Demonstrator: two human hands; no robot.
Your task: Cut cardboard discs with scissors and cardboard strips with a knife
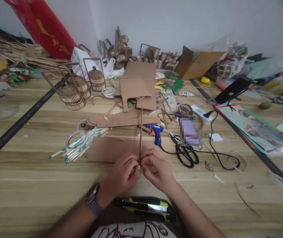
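A narrow brown cardboard strip (pixel 141 135) stretches away from me, its near end pinched between my two hands. My left hand (pixel 125 170), with a watch on its wrist, closes thumb and fingers on the strip from the left. From the right, my right hand (pixel 157 168) pinches the same end. Beyond the left hand lies a flat cardboard sheet (pixel 104 148). A blue glue gun (pixel 157 132) rests past the right hand, beside black-handled scissors (pixel 186 153). Close to my body is a yellow and black utility knife (pixel 147 208).
Several small lidded baskets with handles, one a lidded basket (pixel 97 79), stand at the back left. Bundled sticks (pixel 82 145) and white rings (pixel 77 139) lie left. Cardboard pieces (pixel 138 79) pile at the centre back. A power strip (pixel 201 114) and its black cable sit right.
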